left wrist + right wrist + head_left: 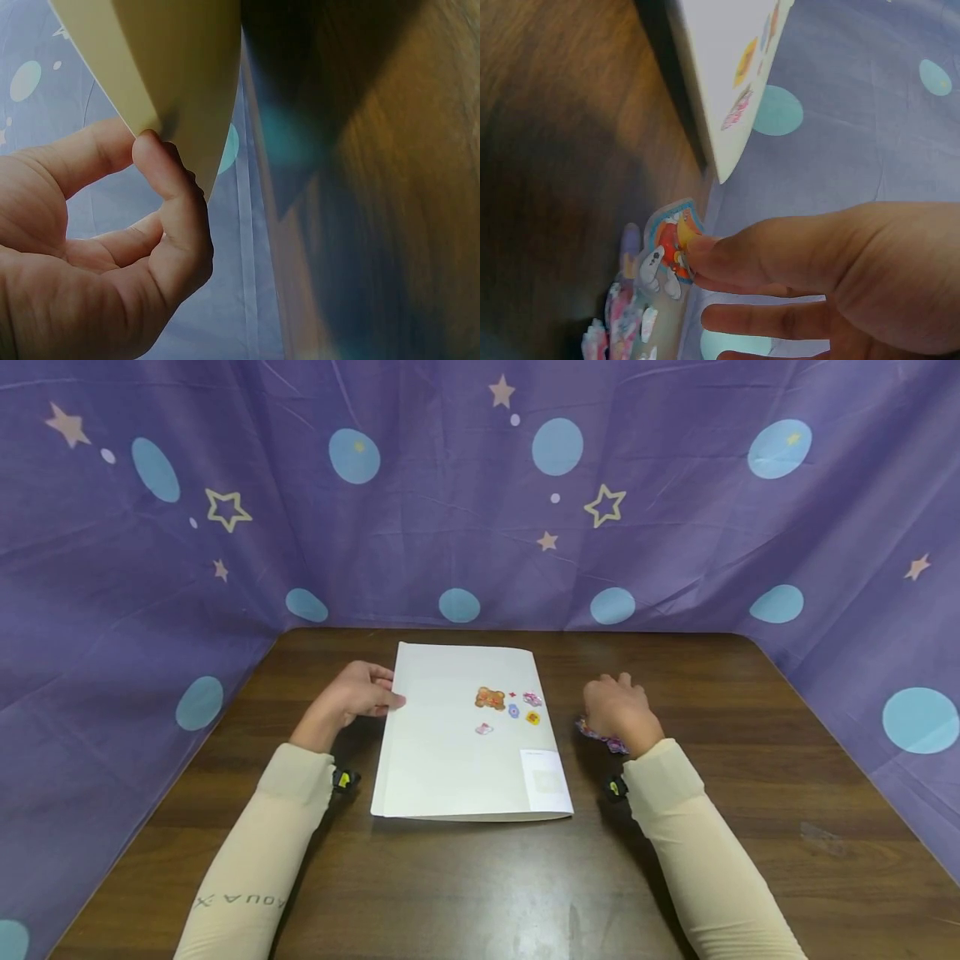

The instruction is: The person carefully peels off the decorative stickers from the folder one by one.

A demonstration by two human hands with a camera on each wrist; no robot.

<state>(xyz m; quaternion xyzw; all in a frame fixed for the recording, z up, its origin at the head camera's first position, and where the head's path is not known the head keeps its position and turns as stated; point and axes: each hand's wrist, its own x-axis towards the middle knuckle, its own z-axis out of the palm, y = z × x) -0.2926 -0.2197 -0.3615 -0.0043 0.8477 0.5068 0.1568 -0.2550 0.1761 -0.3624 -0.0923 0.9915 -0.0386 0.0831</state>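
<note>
A white folder (450,760) lies on the table, with a bear sticker (490,698) and several smaller stickers on the right part of its cover. My left hand (358,691) pinches the folder's left edge between thumb and fingers; the left wrist view shows that edge raised off the table. To the right of the folder, my right hand (622,712) is over a small pile of stickers (617,746), partly hiding it. In the right wrist view, thumb and index finger pinch a colourful cartoon sticker (676,238) with orange, red and blue on it.
The brown wooden table (465,893) extends around the folder on all sides. A white label (545,780) is at the folder's lower right corner. Toward the table's right edge lies a clear scrap of film (821,837). Purple patterned cloth (450,527) hangs behind and beside the table.
</note>
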